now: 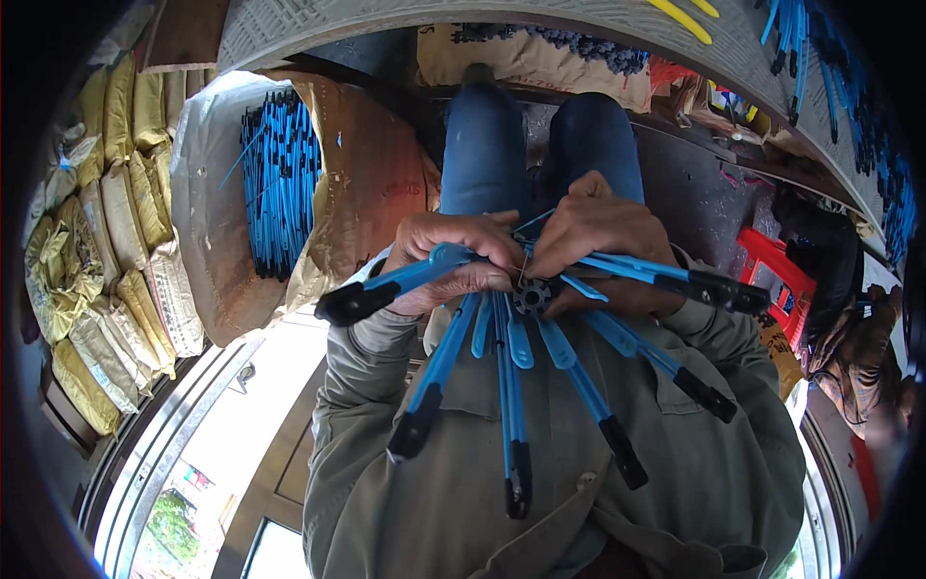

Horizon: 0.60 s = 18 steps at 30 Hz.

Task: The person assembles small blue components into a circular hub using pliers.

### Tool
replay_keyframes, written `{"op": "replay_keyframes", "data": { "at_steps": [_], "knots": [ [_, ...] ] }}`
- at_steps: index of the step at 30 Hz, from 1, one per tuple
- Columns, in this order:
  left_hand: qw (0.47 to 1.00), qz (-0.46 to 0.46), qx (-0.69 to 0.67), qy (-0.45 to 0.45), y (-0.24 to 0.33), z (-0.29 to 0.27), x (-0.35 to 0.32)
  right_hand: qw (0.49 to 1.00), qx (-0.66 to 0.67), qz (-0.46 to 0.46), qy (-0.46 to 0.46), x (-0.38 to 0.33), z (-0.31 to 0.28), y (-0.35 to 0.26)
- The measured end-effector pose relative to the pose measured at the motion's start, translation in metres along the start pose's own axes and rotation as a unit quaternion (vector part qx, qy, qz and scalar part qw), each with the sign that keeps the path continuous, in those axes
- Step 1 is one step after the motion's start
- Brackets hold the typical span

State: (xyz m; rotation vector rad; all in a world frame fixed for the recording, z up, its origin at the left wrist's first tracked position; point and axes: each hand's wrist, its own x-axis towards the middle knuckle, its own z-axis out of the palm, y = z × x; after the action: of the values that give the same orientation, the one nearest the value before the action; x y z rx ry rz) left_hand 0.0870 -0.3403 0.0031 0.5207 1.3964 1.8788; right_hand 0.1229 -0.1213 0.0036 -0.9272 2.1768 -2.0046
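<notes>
In front of my lap I hold a spoked assembly: a small black toothed hub point(531, 298) with several flat blue ribs point(444, 372) fanning out from it. Each long rib ends in a black sleeve point(622, 452). My left hand point(453, 256) is closed at the hub's left side, thumb and fingers pinching the inner ends of the blue ribs. Just across from it, my right hand point(603, 236) is closed too, its fingertips pinching a thin wire point(525, 259) beside the hub. The fingers partly hide the hub's far side and the wire's ends.
On the left an open sack point(207, 207) holds a bundle of blue ribs point(280, 183), with stacked yellowish sacks point(125, 203) beyond. A grey textured table edge point(318, 37) curves across the far side. More blue ribs point(892, 164) lie far right, above a red plastic stool point(779, 280).
</notes>
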Motion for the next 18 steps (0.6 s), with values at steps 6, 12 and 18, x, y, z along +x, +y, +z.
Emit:
{"op": "replay_keyframes", "data": {
  "at_steps": [6,12,18],
  "knots": [
    [0.997,0.079,-0.007,-0.027,-0.014,-0.015,0.011,0.965,0.187,0.170,0.066,0.013,0.005,-0.010],
    [0.988,0.065,-0.143,-0.006,-0.005,-0.014,0.015,0.998,-0.013,0.044,-0.037,0.031,-0.001,-0.001],
    [0.911,0.260,-0.103,0.303,-0.021,-0.040,-0.023,0.985,0.061,0.131,0.095,0.032,0.013,-0.015]
  ]
}}
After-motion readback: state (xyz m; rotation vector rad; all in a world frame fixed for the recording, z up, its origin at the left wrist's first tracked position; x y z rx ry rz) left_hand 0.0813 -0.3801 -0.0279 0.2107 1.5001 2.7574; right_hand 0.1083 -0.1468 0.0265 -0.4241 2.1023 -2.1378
